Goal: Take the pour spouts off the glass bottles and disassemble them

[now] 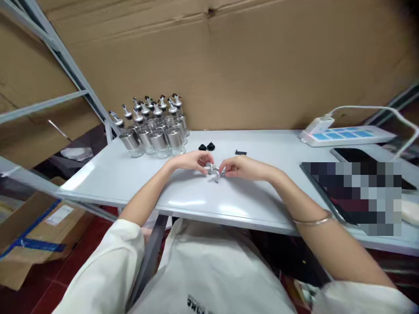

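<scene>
Here, bottles [159,139]: clustered on the surface [271,146]
left grip [191,160]: pinching silvery pieces [215,174]
black fittings [211,146]: just beyond it
silvery pieces: shiny, curved, between both grips
right grip [242,168]: closed on them too
power strip [347,135]: rightward, beyond the phone [351,155]

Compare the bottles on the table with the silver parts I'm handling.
The bottles stand clustered at left on the table; the silver parts sit between your left hand and right hand. The bottles are much taller than the silver parts. The bottles show clear sections; the silver parts show none plainly. Both look partly silvery.
</scene>
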A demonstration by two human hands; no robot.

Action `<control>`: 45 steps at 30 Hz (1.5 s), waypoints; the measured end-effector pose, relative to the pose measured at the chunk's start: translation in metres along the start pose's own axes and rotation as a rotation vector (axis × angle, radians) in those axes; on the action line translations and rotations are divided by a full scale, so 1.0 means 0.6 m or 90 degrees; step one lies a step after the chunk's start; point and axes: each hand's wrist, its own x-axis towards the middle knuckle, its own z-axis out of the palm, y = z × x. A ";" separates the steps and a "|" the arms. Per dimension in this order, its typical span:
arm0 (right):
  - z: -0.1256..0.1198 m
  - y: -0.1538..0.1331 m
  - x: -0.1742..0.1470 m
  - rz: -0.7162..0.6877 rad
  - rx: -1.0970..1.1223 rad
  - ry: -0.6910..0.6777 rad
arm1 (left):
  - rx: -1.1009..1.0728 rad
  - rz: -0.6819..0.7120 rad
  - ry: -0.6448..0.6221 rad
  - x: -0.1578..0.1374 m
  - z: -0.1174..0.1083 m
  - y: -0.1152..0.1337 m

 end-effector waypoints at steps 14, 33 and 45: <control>0.009 -0.001 -0.003 0.050 0.046 0.009 | 0.013 0.013 -0.057 0.006 0.012 0.006; -0.006 -0.006 -0.012 0.027 0.112 0.184 | 0.060 0.319 0.751 -0.010 -0.027 0.018; -0.009 -0.015 -0.014 0.004 0.138 0.255 | 0.122 0.015 1.157 -0.113 -0.185 -0.103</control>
